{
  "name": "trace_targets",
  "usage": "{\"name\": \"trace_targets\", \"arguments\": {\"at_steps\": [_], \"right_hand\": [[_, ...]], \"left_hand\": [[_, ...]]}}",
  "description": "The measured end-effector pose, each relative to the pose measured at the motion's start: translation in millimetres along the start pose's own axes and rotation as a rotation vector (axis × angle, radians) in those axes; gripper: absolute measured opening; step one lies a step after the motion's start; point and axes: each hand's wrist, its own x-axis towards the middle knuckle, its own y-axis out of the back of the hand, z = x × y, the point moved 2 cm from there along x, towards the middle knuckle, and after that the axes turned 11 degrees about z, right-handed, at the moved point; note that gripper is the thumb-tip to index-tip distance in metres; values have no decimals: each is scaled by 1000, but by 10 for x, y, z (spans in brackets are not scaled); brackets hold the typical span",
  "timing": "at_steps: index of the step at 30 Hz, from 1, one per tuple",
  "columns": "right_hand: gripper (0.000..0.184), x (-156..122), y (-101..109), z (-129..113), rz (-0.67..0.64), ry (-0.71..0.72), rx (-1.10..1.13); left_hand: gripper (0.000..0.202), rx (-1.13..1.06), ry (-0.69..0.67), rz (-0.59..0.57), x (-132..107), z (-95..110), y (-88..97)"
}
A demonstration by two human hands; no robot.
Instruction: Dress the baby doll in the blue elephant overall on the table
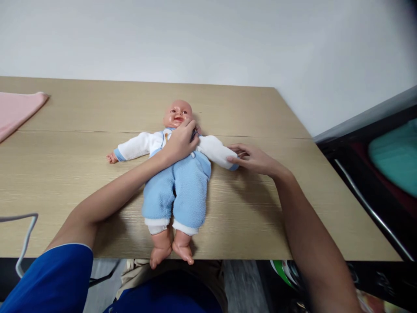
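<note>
The right hand (254,159) was nearly closed, its thumb over and its fingers behind the end of the doll's puffy white sleeve (213,148), pinching the fabric by its light-blue cuff. The left hand (181,141) lay across the upper chest of the doll (191,178), palm down with fingers bent near the collar; whether it gripped the cloth there could not be told. The doll lay on its back on the table, head towards the wall (163,39), feet at the near edge. Its rounded head (178,114) and bare feet were smooth and glossy, like moulded plastic, while its blue trousers (190,195) looked fleecy and nubbly, ending in soft white cuffs. The table (81,174) had a pale, wood-grained top crossed by a thin straight seam. A soft pink cloth (19,111) tapered to a rounded corner at far left.
</note>
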Motion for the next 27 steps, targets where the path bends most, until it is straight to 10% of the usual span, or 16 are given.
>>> {"name": "trace_targets", "arguments": {"at_steps": [5,12,20,27], "right_hand": [[80,101,-144,-372,122,212,-51],[24,910,-597,-914,45,202,-57],[24,1386,-713,-674,-300,-251,440],[28,1344,-712,-552,-334,-179,521]], "left_hand": [[17,-73,9,14,-13,-30,-24],[25,-136,28,44,-10,-82,-52],[26,-139,19,59,-19,-87,-109],[23,-51,0,33,-24,-34,-79]]}}
